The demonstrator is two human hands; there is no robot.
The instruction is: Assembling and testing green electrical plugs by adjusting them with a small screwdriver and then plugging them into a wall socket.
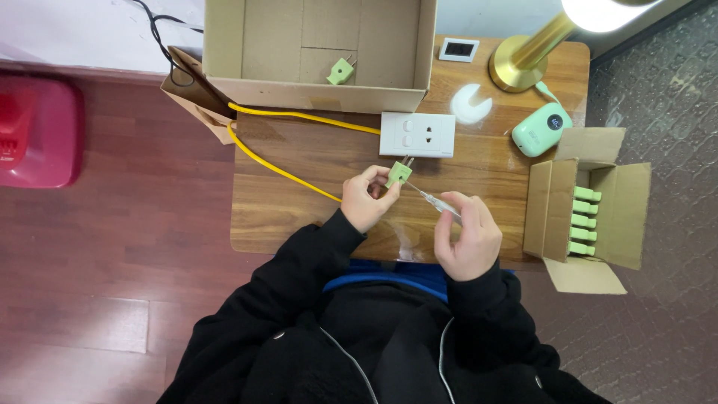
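Observation:
My left hand (364, 197) pinches a small green plug (399, 173) with its two metal prongs pointing toward a white wall socket plate (417, 135) on the wooden table (299, 161). My right hand (467, 233) grips a slim clear-handled screwdriver (441, 203), and its thin tip reaches up to the green plug. Both hands hover just above the table's near half, with black sleeves below them.
A large open cardboard box (318, 52) at the back holds one green plug (340, 71). A smaller open box (591, 213) at the right holds several green plugs. A yellow cable (280, 170), a brass lamp base (520, 60), a mint-green device (541, 129) and a red object (37, 131) on the floor are nearby.

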